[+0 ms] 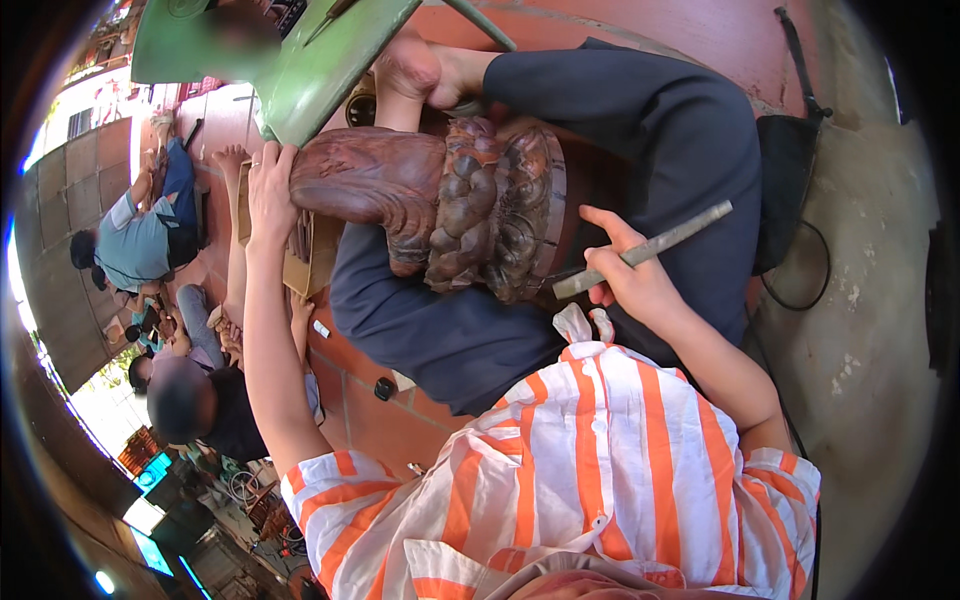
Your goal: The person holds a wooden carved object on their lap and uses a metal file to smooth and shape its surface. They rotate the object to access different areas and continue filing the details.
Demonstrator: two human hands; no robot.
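Note:
A dark reddish-brown wood carving (470,210) lies sideways across my lap, its smooth, rounded end to the left. Knobbly, petal-like forms ring its right part, which ends in a flat round base. My left hand (270,195) grips the smooth left end with bent fingers. Between the thumb and fingers of my right hand (635,275) is a flat grey-green stick (680,235), slanting up to the right. Its lower end is close to the carving's base; whether they touch I cannot tell. The right index finger points out toward the base.
A green chair (335,65) with a thin tool on it stands beyond the carving. A cardboard box (312,260) sits beside my left forearm. On the tiles are a small white bottle (321,328) and a black object (384,388). A black bag (785,180) lies right; other people sit left.

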